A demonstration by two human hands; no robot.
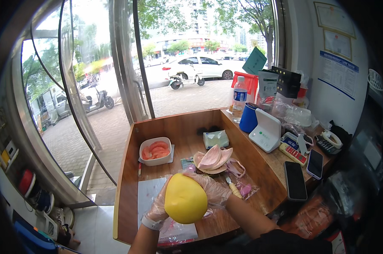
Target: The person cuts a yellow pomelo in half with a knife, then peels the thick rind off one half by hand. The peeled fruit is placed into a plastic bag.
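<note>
A whole yellow pomelo is held up between my two hands above the wooden desk. My left hand, in a clear plastic glove, grips its left side. Against its upper right side rests my right hand, gloved the same way; the fruit hides some of the fingers. Beyond the right hand lie pale pink pomelo peels in a pile. A tool with a wooden handle and a metal end lies beside that hand. At the back left, a white plastic bowl holds peeled pink pomelo segments.
Papers lie under my hands. A tissue pack sits near the desk's back. On the raised right ledge stand a water bottle, a blue cup and a white payment device; phones lie closer. A glass door is left.
</note>
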